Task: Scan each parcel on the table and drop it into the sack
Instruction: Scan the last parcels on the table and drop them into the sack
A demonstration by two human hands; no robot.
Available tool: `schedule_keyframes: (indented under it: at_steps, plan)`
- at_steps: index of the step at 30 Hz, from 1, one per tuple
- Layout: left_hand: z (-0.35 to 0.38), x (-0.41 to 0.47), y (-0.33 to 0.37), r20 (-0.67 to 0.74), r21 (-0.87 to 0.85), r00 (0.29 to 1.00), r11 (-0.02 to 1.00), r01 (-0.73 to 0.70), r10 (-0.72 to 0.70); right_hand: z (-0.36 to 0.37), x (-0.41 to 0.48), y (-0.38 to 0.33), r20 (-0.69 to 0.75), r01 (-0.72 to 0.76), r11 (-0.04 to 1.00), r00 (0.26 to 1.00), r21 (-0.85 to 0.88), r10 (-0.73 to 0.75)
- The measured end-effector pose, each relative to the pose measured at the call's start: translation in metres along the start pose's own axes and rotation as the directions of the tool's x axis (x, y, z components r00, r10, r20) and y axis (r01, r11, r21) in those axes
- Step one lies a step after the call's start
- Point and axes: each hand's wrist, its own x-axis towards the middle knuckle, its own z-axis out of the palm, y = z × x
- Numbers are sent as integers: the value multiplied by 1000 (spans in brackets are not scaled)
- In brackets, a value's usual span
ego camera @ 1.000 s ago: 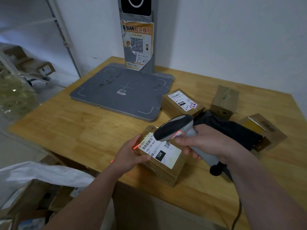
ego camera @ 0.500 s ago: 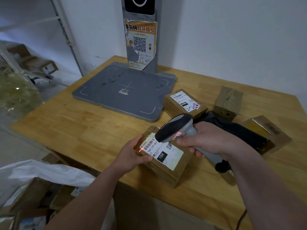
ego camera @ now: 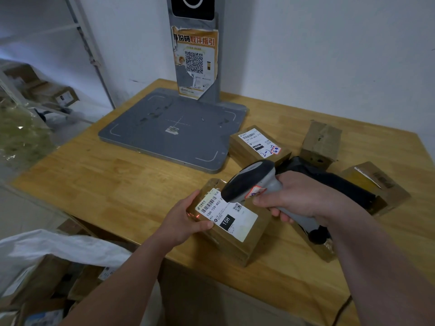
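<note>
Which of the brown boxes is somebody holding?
The nearest box, with the white 15H label: the left hand grips its corner and the scanner points at it. The other boxes lie untouched.

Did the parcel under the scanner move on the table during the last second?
No. The parcel stays just before the near corner of the platform.

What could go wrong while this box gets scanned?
The red scan light seems to land at the left hand, beside the barcode, so the scanner may not read it. The parcel lies near the table front edge; a nudge might tip it off, missing the sack.
</note>
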Motion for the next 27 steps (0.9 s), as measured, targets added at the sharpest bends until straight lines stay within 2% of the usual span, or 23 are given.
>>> schedule_keyframes:
  at_steps: [5,8,13,17,20,22,24,27]
  plan:
    - [1,-1,1,17,-50,1000,999,5,-5,6,8,17,-56,-6,996,998,94,11]
    - [3,-2,-1,22,-131,998,989,61,-59,16,18,36,-128,-53,983,989,178,76]
    - [6,-3,-5,-14,-248,982,952,178,-187,43,33,64,-77,-166,899,974,405,214]
    - [2,-12,-6,-69,-388,973,905,176,-219,56,43,62,-116,-123,820,968,558,224]
    - [-17,-19,-13,-82,-565,956,803,189,-283,60,52,48,-122,-76,769,973,635,197]
    - [-35,-25,-15,-80,-709,951,688,156,-297,67,60,37,-102,-72,750,978,658,184]
    - [-57,-34,-19,-140,-794,946,604,69,-293,80,70,22,-67,-76,756,985,650,157]
    - [-92,-57,-31,-267,-825,925,560,-76,-269,109,81,-6,32,-84,761,996,643,82]
